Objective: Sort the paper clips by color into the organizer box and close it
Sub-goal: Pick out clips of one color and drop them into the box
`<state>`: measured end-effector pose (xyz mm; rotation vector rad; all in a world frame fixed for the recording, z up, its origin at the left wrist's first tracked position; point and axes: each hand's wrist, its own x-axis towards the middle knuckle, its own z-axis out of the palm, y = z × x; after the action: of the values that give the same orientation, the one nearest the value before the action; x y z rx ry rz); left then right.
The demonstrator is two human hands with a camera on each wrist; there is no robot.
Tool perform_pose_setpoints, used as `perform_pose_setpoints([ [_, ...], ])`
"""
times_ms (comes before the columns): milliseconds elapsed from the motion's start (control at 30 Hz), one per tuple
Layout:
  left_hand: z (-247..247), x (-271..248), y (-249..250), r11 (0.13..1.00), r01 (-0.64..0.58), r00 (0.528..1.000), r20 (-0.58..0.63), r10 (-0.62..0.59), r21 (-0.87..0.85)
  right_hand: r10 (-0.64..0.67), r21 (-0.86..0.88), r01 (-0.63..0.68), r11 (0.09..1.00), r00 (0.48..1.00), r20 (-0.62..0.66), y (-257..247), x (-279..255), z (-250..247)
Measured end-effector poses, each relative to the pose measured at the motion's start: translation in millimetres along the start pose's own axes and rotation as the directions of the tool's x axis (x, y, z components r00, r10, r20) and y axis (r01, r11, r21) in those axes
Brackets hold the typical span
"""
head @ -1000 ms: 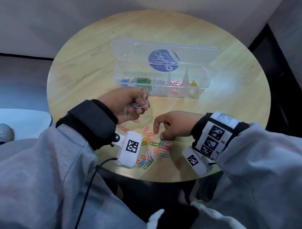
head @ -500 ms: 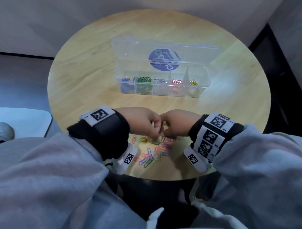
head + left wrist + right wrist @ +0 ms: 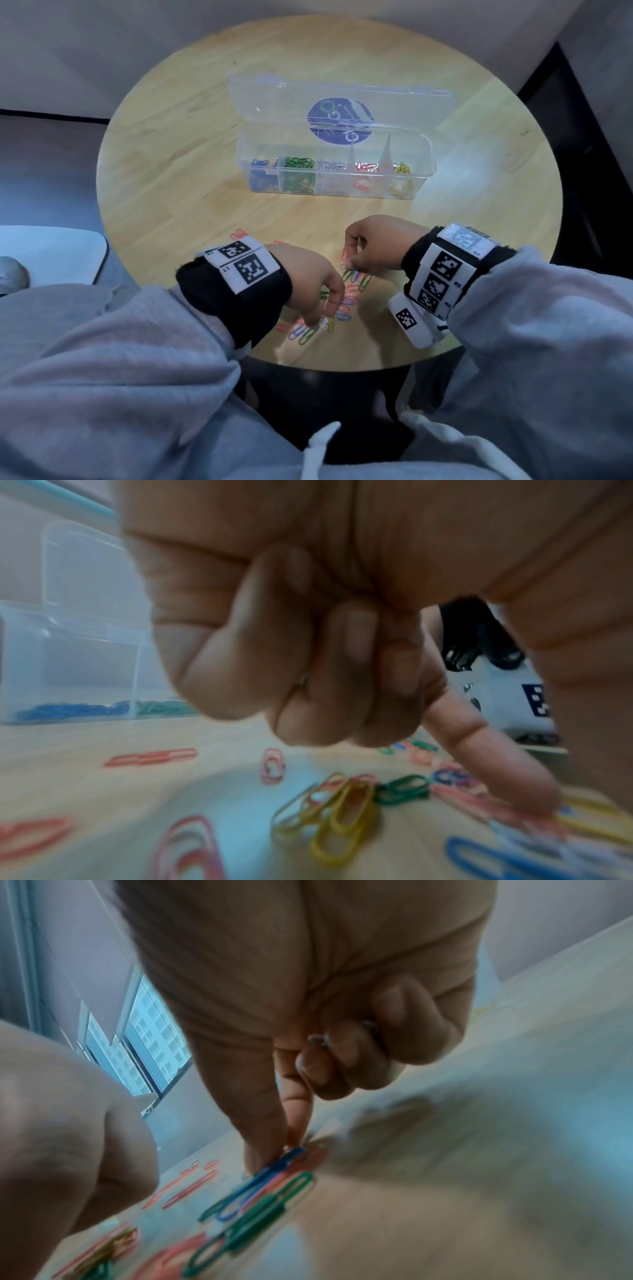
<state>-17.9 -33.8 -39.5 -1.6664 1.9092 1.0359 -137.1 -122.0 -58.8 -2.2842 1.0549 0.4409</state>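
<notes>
**Head view: both hands picking at the clip pile**

Head view puts the loose clips (image 3: 342, 301) at lower centre of the frame, with the box (image 3: 335, 192) open above them and its five compartments already part filled by colour.

My left hand (image 3: 308, 284) has its fingers curled, forefinger down in the pile; the left wrist view shows a sliver of wire tucked between the curled fingers, so I judge it holds clips. My right hand (image 3: 373, 246) pinches a pale clip (image 3: 342, 265) between thumb and forefinger, with more wire caught under its curled fingers in the right wrist view.

I judge these clips light, stiff and slick, lying flat on the table (image 3: 171, 178) and apt to hook each other. Best to nip one at its rounded end, tip it onto its edge and lift clear.
</notes>
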Motion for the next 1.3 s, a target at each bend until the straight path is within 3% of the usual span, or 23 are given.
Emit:
perform_pose_setpoints([
  [267, 6, 6, 2, 0.994, -0.071, 0.997, -0.01, 0.072, 0.088, 0.017, -0.024, -0.017, 1.0, 1.0, -0.013, 3, 0, -1],
  [533, 2, 11, -4, 0.996, -0.018, 0.987, -0.159, 0.032, 0.088, 0.06, -0.05, -0.062, 0.997, 0.998, -0.036, 5, 0, -5],
  [833, 3, 13, -3, 0.994, -0.011, 0.973, -0.227, 0.035, 0.107, 0.134, 0.021, -0.134, 0.991, 0.991, 0.008, 9, -4, -3],
  [1000, 1, 14, -1, 0.995, 0.015, 0.969, -0.246, 0.01, 0.1, 0.125, 0.162, -0.129, 0.978, 0.991, 0.036, 10, -8, -16],
  [1100, 1, 15, -2, 0.996, 0.013, 0.967, -0.254, 0.011, 0.093, 0.116, 0.347, -0.133, 0.928, 0.991, 0.069, 12, -11, -22],
  [1300, -17, 5, -23, 0.96, -0.044, 0.954, -0.297, -0.041, -0.276, 0.076, 0.678, -0.147, 0.721, 0.988, 0.134, 18, -11, -20],
])
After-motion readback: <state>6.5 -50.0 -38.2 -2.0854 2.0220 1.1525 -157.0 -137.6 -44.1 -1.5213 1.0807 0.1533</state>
